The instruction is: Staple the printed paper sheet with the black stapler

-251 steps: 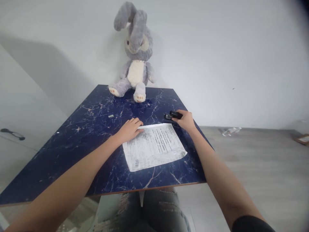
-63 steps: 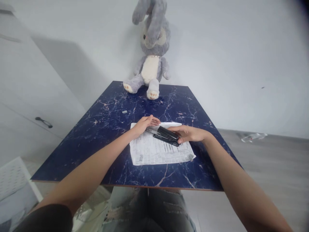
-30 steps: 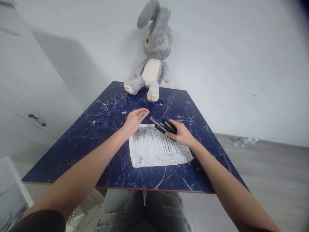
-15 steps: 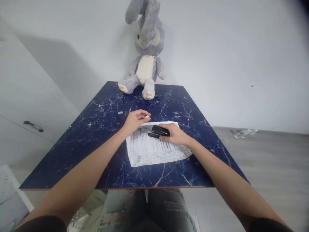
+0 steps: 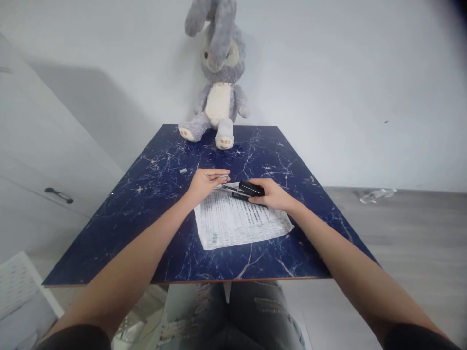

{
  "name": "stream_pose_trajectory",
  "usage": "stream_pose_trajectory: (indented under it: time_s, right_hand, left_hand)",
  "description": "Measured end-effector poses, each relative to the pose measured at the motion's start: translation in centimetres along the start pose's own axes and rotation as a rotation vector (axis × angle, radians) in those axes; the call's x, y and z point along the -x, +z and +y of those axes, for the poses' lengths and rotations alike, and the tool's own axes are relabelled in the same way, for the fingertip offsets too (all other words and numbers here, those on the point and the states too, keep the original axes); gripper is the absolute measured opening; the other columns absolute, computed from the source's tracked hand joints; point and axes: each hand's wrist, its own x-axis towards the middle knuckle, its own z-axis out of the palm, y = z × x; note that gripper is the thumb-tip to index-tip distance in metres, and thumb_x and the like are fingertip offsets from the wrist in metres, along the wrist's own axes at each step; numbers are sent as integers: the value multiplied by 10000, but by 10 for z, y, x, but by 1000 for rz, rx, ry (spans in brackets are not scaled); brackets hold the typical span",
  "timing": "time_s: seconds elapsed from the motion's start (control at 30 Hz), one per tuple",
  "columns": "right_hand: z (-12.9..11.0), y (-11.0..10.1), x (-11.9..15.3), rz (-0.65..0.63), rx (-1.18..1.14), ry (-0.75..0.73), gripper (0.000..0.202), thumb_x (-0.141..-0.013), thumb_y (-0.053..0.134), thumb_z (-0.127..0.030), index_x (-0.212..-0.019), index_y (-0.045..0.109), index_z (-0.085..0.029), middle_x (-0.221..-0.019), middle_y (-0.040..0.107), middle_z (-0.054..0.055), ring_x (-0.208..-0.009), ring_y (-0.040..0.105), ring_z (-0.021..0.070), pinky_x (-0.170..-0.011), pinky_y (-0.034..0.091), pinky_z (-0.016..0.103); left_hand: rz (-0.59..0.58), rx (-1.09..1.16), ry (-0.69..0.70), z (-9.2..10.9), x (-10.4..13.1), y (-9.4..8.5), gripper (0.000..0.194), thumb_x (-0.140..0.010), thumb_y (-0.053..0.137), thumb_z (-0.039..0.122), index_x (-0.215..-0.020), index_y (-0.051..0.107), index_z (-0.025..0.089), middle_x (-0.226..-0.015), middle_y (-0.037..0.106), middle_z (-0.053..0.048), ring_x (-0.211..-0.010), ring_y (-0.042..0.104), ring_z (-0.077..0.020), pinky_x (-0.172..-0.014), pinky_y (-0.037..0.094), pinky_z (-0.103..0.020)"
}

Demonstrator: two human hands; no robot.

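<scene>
Stapler, splayed open, gripped in right hand over printed sheet; staple strip pinched in left hand near metal tray; second strip on blue marbled tabletop.

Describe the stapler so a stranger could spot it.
On the dark blue marbled table, find the printed sheet nearer the front edge. Over its far part, the right hand grips the stapler, its silvery strip pointing toward the left hand. It stands out by its black body, against the white sheet and the grey plush rabbit beyond.
</scene>
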Motion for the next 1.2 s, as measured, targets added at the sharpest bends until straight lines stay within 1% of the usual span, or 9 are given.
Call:
stream_pose_trajectory:
  time_s: [0.13, 0.27, 0.43, 0.53, 0.67, 0.77, 0.87, 1.1, 1.2]
  right_hand:
    - [3, 0, -2, -12, -39, 22, 288, -766, 720, -245, -1044, 720, -171, -906, 702, 11, -828, 637, 207, -754, 444, 306]
    - [6, 1, -4, -31, -49, 38, 316, -757, 720, -241, -1066, 732, -175, -920, 713, 16, -827, 640, 211, -759, 443, 306]
    - [12, 2, -4, -32, -62, 36, 322, -768, 725, -249, -1083, 732, -185, -936, 710, 13, -834, 637, 207, -768, 442, 307]
    - [13, 1, -4, -31, -75, 36, 304, -764, 732, -261, -1058, 730, -183, -918, 702, 9, -835, 634, 207, -769, 439, 305]
    - [11, 0, -5, -23, -77, 43, 305, -755, 731, -259, -1048, 729, -174, -918, 708, 16, -842, 639, 212, -777, 441, 310]
    - [11, -1, -5, -18, -51, 40, 301, -758, 726, -251, -1049, 732, -176, -920, 718, 17, -840, 648, 214, -782, 442, 315]
    - [12, -1, -5, -14, -35, 24, 304, -758, 723, -247, -1054, 733, -180, -942, 729, 20, -855, 661, 220, -789, 447, 317]
    - [9, -1, -5, -41, 18, 27, 276, -754, 705, -233, -1024, 722, -177, -914, 719, 17, -818, 642, 210, -748, 420, 305]
    - [8, -1, -4, -40, 26, 28, 251, -746, 700, -230, -991, 711, -177, -897, 710, 13, -801, 632, 205, -735, 410, 303]
  left_hand:
    - [62, 27, 35, -2, -3, 0, 278, -829, 834, 367, -1010, 831, 156, -953, 811, -116, -823, 765, -218, -842, 635, -418]
    - [128, -2, 83, -8, -6, -2, 289, -833, 808, 347, -1061, 836, 173, -914, 796, -79, -744, 685, -153, -745, 586, -333]
    - [78, 117, -40, -13, -7, 1, 265, -803, 782, 240, -1053, 845, 179, -957, 786, -83, -783, 665, -140, -764, 558, -311]
    - [43, 204, -68, -11, -7, 2, 292, -823, 775, 251, -1096, 834, 165, -1005, 784, -107, -817, 682, -147, -816, 570, -333]
    - [17, -90, 39, -9, -5, -1, 293, -862, 785, 309, -1124, 826, 184, -1015, 796, -102, -865, 712, -179, -864, 588, -371]
    - [-38, -335, 149, -9, -4, -3, 284, -865, 780, 263, -1142, 816, 206, -1052, 799, -84, -907, 722, -187, -934, 579, -393]
    - [-132, -492, 221, -10, -4, -3, 198, -873, 758, 210, -1062, 818, 212, -1025, 798, -68, -892, 710, -182, -909, 570, -375]
    - [-291, -622, 244, -8, -2, 3, 104, -906, 709, 193, -994, 763, 181, -1018, 760, -63, -878, 681, -173, -822, 530, -329]
    - [-303, -620, 246, -6, -1, 4, 97, -914, 698, 203, -987, 756, 179, -1008, 745, -57, -872, 670, -168, -804, 520, -320]
